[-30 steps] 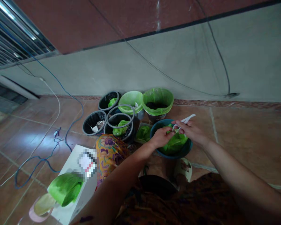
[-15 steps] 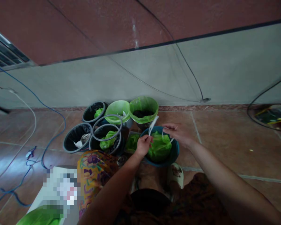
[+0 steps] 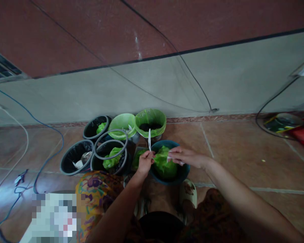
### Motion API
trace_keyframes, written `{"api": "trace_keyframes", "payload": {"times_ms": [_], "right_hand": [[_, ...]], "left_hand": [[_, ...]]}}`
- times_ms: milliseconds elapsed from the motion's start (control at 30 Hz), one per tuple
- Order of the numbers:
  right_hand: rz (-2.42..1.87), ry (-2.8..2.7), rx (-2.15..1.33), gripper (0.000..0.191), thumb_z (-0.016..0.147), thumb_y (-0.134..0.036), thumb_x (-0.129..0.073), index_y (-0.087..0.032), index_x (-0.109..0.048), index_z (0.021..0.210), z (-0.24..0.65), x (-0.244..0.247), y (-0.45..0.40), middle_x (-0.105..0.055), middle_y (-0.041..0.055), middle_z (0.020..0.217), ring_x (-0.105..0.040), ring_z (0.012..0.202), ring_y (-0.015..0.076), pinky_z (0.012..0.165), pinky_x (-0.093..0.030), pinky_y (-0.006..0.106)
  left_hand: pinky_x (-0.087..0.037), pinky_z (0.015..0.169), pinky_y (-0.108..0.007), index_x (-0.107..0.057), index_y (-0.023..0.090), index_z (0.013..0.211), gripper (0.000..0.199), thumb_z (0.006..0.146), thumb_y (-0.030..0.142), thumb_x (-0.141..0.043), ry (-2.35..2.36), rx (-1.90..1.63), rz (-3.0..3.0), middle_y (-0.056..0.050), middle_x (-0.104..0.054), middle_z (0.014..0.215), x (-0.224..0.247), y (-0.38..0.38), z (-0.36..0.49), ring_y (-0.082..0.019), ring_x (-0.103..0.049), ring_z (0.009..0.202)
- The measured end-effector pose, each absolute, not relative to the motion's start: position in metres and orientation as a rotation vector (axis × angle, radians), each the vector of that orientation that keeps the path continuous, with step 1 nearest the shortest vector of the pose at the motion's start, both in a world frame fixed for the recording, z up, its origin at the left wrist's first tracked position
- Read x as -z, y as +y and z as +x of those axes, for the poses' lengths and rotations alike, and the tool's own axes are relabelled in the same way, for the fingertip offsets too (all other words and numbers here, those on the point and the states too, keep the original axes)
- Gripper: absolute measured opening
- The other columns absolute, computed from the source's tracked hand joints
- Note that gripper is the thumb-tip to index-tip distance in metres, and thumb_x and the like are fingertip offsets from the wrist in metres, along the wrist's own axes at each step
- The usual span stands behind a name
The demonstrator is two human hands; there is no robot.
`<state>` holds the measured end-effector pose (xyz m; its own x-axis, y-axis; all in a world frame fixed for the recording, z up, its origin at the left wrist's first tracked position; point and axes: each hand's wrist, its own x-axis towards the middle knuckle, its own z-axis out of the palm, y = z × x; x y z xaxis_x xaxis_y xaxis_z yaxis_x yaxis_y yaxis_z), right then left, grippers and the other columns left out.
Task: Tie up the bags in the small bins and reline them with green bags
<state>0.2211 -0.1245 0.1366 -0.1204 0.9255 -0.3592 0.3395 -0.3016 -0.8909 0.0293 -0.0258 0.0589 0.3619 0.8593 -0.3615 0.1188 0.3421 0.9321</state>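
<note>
My left hand (image 3: 145,162) is closed in a pinch round the lower end of a thin white strip (image 3: 149,140), which stands upright above the fingers. Just to its right, my right hand (image 3: 184,157) hovers over the blue-green basin (image 3: 183,173), fingers stretched but held close together. White bits of strip show at its fingertips and below the palm, so it seems to grip part of it. A crumpled green plastic bag (image 3: 164,167) fills the basin beneath both hands. Whether the strip is joined to this bag I cannot tell.
Left of the basin stand several bins, some lined in black (image 3: 77,157), others in green (image 3: 152,121). A grey ring (image 3: 110,144) rests tilted on one. Someone in patterned yellow cloth (image 3: 98,192) sits close on my left. Blue cable (image 3: 62,145) crosses the floor.
My right hand has come down and a little left, nearer the green bag. The white strip in my left hand now stands straighter. The whole view has shifted slightly.
</note>
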Motion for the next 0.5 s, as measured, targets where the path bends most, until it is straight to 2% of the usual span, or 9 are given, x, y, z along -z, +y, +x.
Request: {"api": "trace_keyframes", "payload": {"times_ms": [33,167,300,400,500], "right_hand": [[-1.567,-1.338,-1.397,0.048,0.087,-0.059,-0.040,-0.018,-0.065,0.082,0.219,-0.139,-0.122,-0.053,-0.0015,0.058,-0.043,0.050,0.0095,0.051,-0.036,0.022],[-1.740,-1.412,-1.159,0.050,0.086,-0.061,-0.043,-0.018,-0.058,0.065,0.221,-0.138,-0.117,-0.050,-0.0005,0.055,-0.043,0.052,0.0098,0.052,-0.035,0.022],[-1.847,-1.610,-1.080,0.046,0.094,-0.047,-0.034,-0.016,-0.060,0.072,0.229,-0.128,-0.119,-0.059,0.0028,0.064,-0.050,0.057,0.0120,0.057,-0.037,0.024],[-2.133,-1.705,-0.732,0.041,0.094,-0.035,-0.035,-0.016,-0.059,0.067,0.236,-0.124,-0.120,-0.061,0.0068,0.068,-0.054,0.064,0.0148,0.063,-0.037,0.028],[-2.036,-1.701,-0.620,0.044,0.096,-0.037,-0.031,-0.017,-0.059,0.068,0.240,-0.127,-0.119,-0.063,0.0070,0.074,-0.056,0.069,0.0150,0.068,-0.039,0.028]], "left_hand": [[-0.031,0.046,-0.021,-0.065,0.015,0.074,0.036,0.070,0.050,-0.066,1.094,-0.632,1.138,0.001,-0.058,0.061,-0.059,-0.028,0.031,-0.006,-0.044,0.045],[-0.030,0.046,-0.021,-0.065,0.015,0.075,0.034,0.072,0.049,-0.064,1.096,-0.603,1.168,0.000,-0.060,0.065,-0.060,-0.034,0.033,-0.006,-0.045,0.046],[-0.033,0.050,-0.021,-0.068,0.015,0.075,0.032,0.075,0.047,-0.060,1.094,-0.572,1.292,0.001,-0.062,0.065,-0.060,-0.032,0.030,-0.007,-0.045,0.049],[-0.036,0.054,-0.022,-0.071,0.016,0.079,0.032,0.078,0.045,-0.059,1.088,-0.599,1.403,0.002,-0.058,0.059,-0.060,-0.028,0.030,-0.009,-0.047,0.053],[-0.042,0.063,-0.024,-0.073,0.017,0.083,0.026,0.078,0.040,-0.060,1.049,-0.661,1.525,-0.002,-0.066,0.076,-0.062,-0.024,0.030,-0.013,-0.056,0.068]]}}
